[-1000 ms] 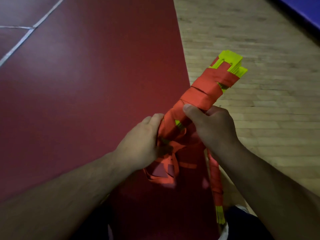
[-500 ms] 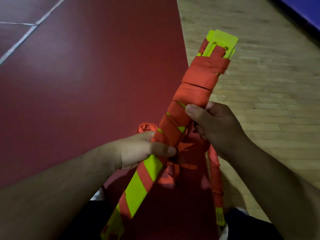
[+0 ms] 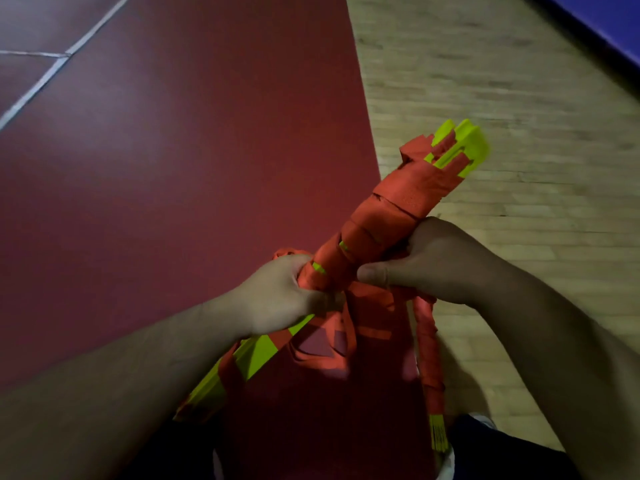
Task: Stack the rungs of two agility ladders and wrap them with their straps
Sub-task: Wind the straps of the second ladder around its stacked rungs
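In the head view, a stack of flat neon-yellow plastic rungs (image 3: 464,147) was held in the air. It slanted from lower left, near the person's body, up to the right, over the seam where the dark red sports floor (image 3: 173,202) met the pale wooden floor (image 3: 519,133). A flat orange fabric strap (image 3: 405,195) was wound round the upper half of the stack in tight, overlapping turns, leaving the slotted yellow ends bare at the top. Lower down the turns were spaced out, with yellow showing between them.

The left hand (image 3: 287,296) gripped the stack at its middle, fingers curled round it from the left side. The right hand (image 3: 436,261) held the stack just above and beside the left. Its fingers were curled behind the wrapped part and its thumb (image 3: 372,273) lay across the front, pointing toward the left hand. Whether the two hands touched could not be told.

Below the hands, loose loops (image 3: 325,344) of orange strap hung in a tangle. Just right of them a second long narrow bundle (image 3: 429,368), also wrapped in orange, ran down from beneath the right hand, with a fringe of yellow at its lower tip. Whether it hung or lay on the floor could not be told.

White painted lines (image 3: 38,88) crossed the red floor at upper left, and a blue mat edge (image 3: 616,15) filled the upper right corner.
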Motion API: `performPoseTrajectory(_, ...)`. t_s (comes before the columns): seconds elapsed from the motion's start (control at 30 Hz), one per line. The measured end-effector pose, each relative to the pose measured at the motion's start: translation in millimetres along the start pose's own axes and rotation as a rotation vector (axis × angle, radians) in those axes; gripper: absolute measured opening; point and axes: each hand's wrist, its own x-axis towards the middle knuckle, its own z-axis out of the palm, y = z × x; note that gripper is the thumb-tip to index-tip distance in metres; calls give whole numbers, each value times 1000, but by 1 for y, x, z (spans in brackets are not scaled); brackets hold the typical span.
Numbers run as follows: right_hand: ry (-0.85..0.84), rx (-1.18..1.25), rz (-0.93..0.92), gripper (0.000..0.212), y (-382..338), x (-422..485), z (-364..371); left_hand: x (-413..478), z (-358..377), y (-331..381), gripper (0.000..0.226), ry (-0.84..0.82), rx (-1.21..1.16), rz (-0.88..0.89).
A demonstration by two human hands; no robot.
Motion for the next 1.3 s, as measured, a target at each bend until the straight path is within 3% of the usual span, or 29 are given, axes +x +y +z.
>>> performPoseTrajectory(0.07, -55, 96, -16, 31, 2, 1, -1, 0, 1, 0, 18, 40, 34, 22)
performPoseTrajectory(0.23, -190, 352, 38, 16, 6, -2, -14, -1, -2, 5, 17, 43, -59, 41)
performPoseTrajectory(0.4, -64, 91, 46, 3, 6, 0, -12, -1, -6, 4, 18, 69, -64, 17)
performPoseTrajectory(0.47, -3, 89, 41, 7, 5, 1, -8, 0, -8, 4, 26, 88, -65, -1)
performPoseTrajectory(0.67, -32, 229, 30, 36, -3, 2, 6, 0, -6, 0, 33, 191, 7, -21)
performPoseTrajectory(0.87, 46, 233, -35, 24, -7, 3, 12, 5, -7, 0, 35, 353, 113, -43)
performPoseTrajectory(0.9, 61, 245, -32, 12, -8, 3, 14, 5, -7, 0, 34, 353, 134, -29)
performPoseTrajectory(0.93, 91, 237, -22, 14, -9, 3, 18, 4, -6, -1, 36, 338, 153, -1)
performPoseTrajectory(1.03, 245, 69, 55, 60, -11, 4, 30, 2, -4, -1, 56, 201, 273, 27)
performPoseTrajectory(1.1, 341, -47, 118, 71, -11, 5, 37, 0, -1, 1, 67, 107, 339, 69)
performPoseTrajectory(1.3, 413, 117, 221, 52, -9, 5, 41, -3, 2, 3, 73, 93, 468, 176)
